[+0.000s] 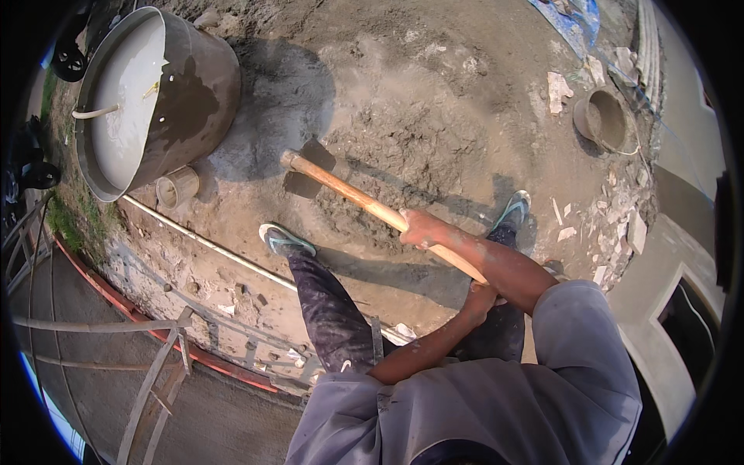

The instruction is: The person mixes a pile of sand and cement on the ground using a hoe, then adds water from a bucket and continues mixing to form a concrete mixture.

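My right hand [419, 229] is wrapped around the middle of the wooden handle of a hoe [354, 195]. Lower down, near the handle's end, my left hand [481, 302] grips it as well. The handle slants away to the upper left, where the dark metal blade [318, 154] lies at the left edge of a heap of wet grey mortar [407, 139]. Whether the blade cuts into the mortar cannot be told. Both forearms carry grey splashes. My feet, in flip-flops, stand apart on either side of the handle.
A large metal drum of cloudy water with a hose [197, 87] stands upper left, a small plastic container [178, 187] beside it. A pale pipe [215, 247] runs behind my left foot. At right are a mortar bucket [601, 119] and broken tile pieces [637, 232]; lower left, wooden poles [145, 395].
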`<state>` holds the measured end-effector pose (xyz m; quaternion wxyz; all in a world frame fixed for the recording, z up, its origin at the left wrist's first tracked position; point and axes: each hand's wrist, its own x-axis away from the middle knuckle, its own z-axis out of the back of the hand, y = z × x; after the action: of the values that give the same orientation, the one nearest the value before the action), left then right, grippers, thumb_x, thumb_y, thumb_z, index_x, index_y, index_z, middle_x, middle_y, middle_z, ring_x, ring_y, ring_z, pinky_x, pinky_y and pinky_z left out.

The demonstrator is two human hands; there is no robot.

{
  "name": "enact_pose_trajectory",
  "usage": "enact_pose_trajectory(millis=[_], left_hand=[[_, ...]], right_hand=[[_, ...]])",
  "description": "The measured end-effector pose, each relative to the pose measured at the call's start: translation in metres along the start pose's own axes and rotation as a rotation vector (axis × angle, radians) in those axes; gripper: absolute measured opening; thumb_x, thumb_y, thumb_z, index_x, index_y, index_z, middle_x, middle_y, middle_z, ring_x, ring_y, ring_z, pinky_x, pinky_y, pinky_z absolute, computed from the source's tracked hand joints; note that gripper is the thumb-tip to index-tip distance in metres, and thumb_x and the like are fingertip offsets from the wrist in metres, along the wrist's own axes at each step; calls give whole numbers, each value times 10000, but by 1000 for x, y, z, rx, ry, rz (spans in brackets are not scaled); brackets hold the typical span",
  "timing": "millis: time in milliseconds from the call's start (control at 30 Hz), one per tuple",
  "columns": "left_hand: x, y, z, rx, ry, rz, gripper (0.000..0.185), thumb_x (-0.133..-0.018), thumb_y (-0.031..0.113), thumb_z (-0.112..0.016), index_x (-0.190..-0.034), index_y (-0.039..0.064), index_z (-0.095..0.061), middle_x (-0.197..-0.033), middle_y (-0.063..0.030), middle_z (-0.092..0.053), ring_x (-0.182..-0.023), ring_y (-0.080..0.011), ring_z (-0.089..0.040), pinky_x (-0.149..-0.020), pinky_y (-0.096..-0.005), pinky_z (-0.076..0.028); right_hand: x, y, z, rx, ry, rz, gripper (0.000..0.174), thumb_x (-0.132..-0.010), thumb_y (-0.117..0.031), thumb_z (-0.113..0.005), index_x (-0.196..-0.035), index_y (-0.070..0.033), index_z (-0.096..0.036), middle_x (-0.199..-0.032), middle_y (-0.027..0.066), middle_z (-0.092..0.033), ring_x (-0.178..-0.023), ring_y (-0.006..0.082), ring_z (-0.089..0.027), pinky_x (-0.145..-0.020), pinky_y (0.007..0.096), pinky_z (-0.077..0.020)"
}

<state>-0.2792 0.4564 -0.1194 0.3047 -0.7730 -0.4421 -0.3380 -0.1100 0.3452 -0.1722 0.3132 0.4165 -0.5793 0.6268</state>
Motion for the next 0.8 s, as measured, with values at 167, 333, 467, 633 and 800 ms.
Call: enact_pose_trajectory(millis=[167, 333, 467, 633, 800], left_hand=[[-5, 65, 107, 340, 18, -393, 372, -965, 219, -673, -1285, 64, -561, -1135, -85, -674, -975, -199, -658, -849, -341, -543], [-12, 74, 87, 368, -6, -251, 363, -1011, 223, -574, -1327, 52, -526, -1229, -73, -629, -1068, -178, -618, -907, -317, -520], [-28, 34, 28, 304, -67, -66, 364, -1047, 227, -495, -1360, 42, -499, -1305, -63, -593, -1143, -162, -585, -954, -297, -501], [-68, -51, -21, -127, -380, -110, 345, -1067, 210, -454, -1387, 82, -460, -1342, -48, -552, -1191, -162, -548, -987, -316, -478], [12, -56, -131, 391, -156, 22, 274, -1045, 163, -503, -1307, 84, -507, -1167, -31, -602, -1080, -187, -592, -906, -323, -505]], right_hand=[[-124, -71, -48, 254, 30, 85, 391, -756, -130, -684, -1121, 10, -689, -1031, 218, -716, -907, 356, -718, -731, 455, -563], [-126, -34, -72, 320, 12, 45, 295, -771, -114, -704, -1047, -15, -731, -1053, 168, -729, -966, 320, -718, -781, 428, -580], [-75, 44, -84, 450, 62, 47, 304, -834, -76, -651, -1132, -31, -693, -1026, 150, -724, -997, 328, -707, -801, 443, -568], [26, 62, -32, 458, -77, -172, 401, -873, -42, -592, -1273, -20, -595, -1051, 173, -690, -1031, 351, -683, -837, 460, -556], [94, 101, 5, 432, 107, -163, 424, -827, -64, -610, -1239, 32, -594, -1054, 263, -686, -1000, 373, -697, -812, 458, -561]])
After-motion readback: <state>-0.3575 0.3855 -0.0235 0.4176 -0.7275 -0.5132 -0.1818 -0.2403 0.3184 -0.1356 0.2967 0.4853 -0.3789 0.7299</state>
